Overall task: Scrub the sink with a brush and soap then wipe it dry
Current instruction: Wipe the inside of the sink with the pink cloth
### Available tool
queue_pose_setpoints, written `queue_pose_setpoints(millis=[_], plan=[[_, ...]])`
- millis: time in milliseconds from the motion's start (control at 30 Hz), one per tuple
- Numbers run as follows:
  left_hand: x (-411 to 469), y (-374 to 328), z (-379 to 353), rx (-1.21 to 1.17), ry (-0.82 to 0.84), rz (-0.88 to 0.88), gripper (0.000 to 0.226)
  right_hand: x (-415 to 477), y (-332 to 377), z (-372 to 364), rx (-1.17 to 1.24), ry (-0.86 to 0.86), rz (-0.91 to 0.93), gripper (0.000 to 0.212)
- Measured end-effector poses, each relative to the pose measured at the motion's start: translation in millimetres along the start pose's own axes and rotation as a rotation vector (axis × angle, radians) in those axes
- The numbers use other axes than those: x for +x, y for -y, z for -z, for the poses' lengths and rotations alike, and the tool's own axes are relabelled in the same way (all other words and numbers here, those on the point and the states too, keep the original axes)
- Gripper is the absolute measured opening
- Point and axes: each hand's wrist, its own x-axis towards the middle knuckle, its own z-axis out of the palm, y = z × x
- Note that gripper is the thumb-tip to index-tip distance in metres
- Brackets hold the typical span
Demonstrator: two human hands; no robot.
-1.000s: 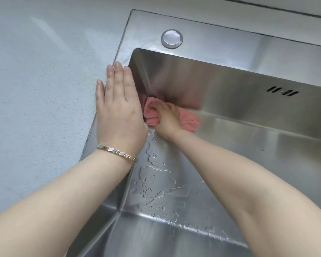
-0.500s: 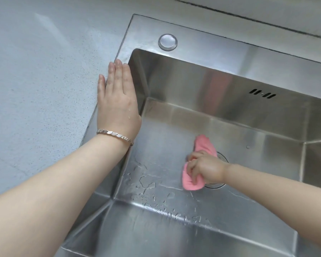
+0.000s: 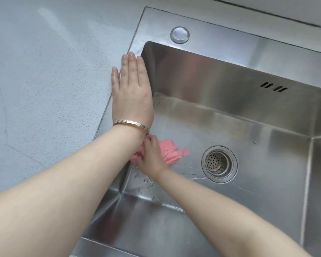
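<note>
Wiping dry appears to be the step in hand. The right hand grips a pink cloth against the floor of the sink, close to the left wall and to the left of the drain. The fingers are curled over a bunched part of the cloth, and the loose remainder lies flat toward the drain. The fingertips are partly hidden under the left wrist.

The left hand lies flat on the left rim, fingers straight and pressed together, holding nothing. Its little finger reaches over the edge onto the table. It probably serves as a brace.

Handling notes, as judgement:
- Cloth: soft, light and limp. It will fold and trail rather than hold a shape. Grip it at the bunched middle, with the palm on top, so that a broad patch presses on the steel. A loose corner may drag toward the drain.
- Sink: rigid and smooth, likely slippery where wet. The cloth should slide with little effort.
- Drops lie on the floor near the front left corner, and a thin streak runs beside the drain. These areas remain to be wiped.
- The creases between floor and walls likely need fingertip pressure through the cloth.
</note>
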Motion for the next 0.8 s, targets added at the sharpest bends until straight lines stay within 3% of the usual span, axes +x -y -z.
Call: queue_pose_setpoints(millis=[133,267,367,500,633,733,800], plan=[[0.0,-0.4,-0.5,0.024,-0.002,-0.002,0.072,-26.3,-17.2,-28.4,-0.133,0.083,0.201,0.045],[-0.8,-0.3,-2.1,0.025,-0.015,-0.010,0.070,-57.2,-45.1,-27.6,-0.315,0.258,0.730,0.032],[-1.3,0.1,-2.0,0.023,-0.039,-0.021,0.067,-59.4,-63.0,-3.1,-0.602,0.202,0.871,0.027],[-1.9,-1.4,-1.8,0.023,-0.010,-0.022,0.068,-75.0,-81.3,59.6,-0.909,0.413,0.831,0.017],[-1.7,-2.7,-2.2,0.056,-0.009,-0.008,0.071,-96.3,-98.8,120.3,-1.099,0.637,0.598,0.045],[-5.4,-7.6,-0.2,0.093,0.001,0.002,0.074,-105.4,-108.0,150.4,-1.179,0.598,0.565,0.048],[-15.4,-14.8,0.0,0.049,-0.078,-0.091,0.073,-110.1,-103.3,165.0,-1.217,0.489,0.534,0.043]])
